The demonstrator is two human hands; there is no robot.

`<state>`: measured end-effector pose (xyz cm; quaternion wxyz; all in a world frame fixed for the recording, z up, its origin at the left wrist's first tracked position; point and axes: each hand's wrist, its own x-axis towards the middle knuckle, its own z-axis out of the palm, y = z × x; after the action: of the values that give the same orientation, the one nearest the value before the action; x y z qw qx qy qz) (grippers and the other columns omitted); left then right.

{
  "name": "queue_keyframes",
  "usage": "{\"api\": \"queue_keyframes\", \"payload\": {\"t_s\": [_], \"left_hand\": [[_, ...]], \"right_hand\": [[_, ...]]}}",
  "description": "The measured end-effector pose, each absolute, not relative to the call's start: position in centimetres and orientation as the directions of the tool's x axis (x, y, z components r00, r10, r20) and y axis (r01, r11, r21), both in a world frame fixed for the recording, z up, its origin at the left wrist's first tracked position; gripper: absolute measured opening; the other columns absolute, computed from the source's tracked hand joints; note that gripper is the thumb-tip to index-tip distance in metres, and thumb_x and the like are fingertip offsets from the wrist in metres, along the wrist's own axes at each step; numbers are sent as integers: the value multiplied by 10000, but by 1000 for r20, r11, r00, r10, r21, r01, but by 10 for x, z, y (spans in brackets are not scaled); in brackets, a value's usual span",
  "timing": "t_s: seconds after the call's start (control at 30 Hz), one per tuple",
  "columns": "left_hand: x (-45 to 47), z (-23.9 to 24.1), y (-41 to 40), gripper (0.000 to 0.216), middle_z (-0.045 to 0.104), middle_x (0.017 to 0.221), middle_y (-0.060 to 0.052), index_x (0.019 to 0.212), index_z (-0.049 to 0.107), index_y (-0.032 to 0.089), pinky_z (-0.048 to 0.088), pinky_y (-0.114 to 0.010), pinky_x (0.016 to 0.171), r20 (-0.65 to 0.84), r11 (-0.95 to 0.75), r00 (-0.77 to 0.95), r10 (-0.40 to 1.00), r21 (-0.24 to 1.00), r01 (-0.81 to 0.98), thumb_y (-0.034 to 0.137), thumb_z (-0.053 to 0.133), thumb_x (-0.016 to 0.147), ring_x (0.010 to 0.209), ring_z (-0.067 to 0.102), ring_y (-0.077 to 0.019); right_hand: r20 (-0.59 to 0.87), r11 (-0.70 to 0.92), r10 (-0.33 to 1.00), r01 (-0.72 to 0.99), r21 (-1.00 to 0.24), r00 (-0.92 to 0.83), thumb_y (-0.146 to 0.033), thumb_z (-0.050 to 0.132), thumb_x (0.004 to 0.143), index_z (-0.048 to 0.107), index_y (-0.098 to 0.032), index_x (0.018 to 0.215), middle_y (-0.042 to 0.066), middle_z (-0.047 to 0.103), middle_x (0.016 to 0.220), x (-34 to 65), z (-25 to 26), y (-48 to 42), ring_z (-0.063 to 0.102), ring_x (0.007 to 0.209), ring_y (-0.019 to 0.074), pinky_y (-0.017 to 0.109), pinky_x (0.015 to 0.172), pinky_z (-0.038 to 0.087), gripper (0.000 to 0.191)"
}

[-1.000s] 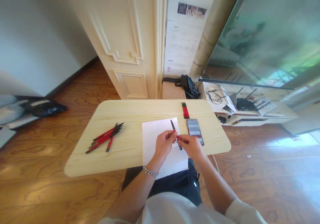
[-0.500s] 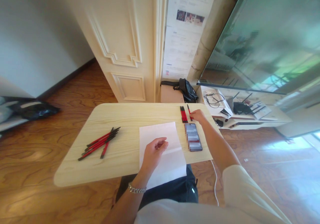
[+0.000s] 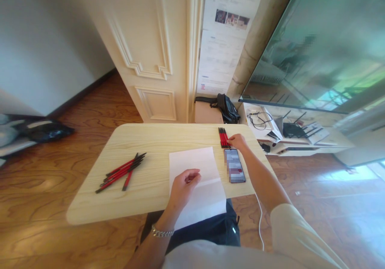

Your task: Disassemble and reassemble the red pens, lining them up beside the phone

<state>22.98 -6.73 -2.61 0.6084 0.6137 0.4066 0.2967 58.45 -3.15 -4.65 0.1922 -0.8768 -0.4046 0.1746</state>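
Observation:
My right hand (image 3: 237,141) is closed in a pinch on the lower end of a red pen with a black tip (image 3: 225,135). That pen lies against the right side of a row of several like pens (image 3: 221,137), tips pointing to the far edge. Over the white sheet of paper (image 3: 207,189) hangs my left hand (image 3: 185,185), loosely curled, with a gap between thumb and fingers and nothing seen in it. A loose, crossed pile of several red and black pens (image 3: 123,170) lies on the left of the table.
Just below the pen row a smartphone (image 3: 235,166) lies face up on the pale wooden table (image 3: 150,140). Beyond the table are a black bag (image 3: 227,108) and a white cabinet (image 3: 315,146) with a router (image 3: 292,130). A white cable (image 3: 261,225) hangs at the right.
My right hand has brought its pen leftward, closing the gap to the row. My left hand stays over the paper, and the view has shifted slightly.

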Motion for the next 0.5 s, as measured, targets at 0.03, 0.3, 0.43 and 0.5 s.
{"api": "queue_keyframes", "payload": {"t_s": [0.03,0.3,0.43,0.5], "left_hand": [[229,-26,-68,326,698,858,-60,991,670,178,493,-280,698,-130,69,491,861,988,141,397,636,752,760,631,-177],[224,-26,-67,313,709,864,-68,955,688,187,514,-299,710,-110,50,456,883,989,142,404,647,733,771,653,-193],[216,-23,-68,307,709,875,-64,960,681,190,517,-291,704,-97,27,449,888,987,161,409,628,750,774,657,-192],[207,-21,-66,296,707,877,-55,967,677,201,513,-283,699,-65,-31,427,902,976,214,409,612,766,764,655,-184]], "right_hand": [[-150,-597,778,644,-478,610,-381,667,678,754,-156,815,43,678,616,585,-47,-31,607,639,155,211,576,389,277],[-138,-590,780,646,-484,610,-407,667,674,752,-160,759,36,656,566,585,-49,-30,588,598,152,225,568,385,275],[-126,-596,772,640,-485,623,-389,675,662,751,-156,743,37,652,560,582,-44,-31,586,598,153,225,563,377,258],[-115,-595,770,641,-486,627,-386,674,663,750,-154,741,42,659,578,579,-40,-33,588,609,158,229,563,372,256]]}}
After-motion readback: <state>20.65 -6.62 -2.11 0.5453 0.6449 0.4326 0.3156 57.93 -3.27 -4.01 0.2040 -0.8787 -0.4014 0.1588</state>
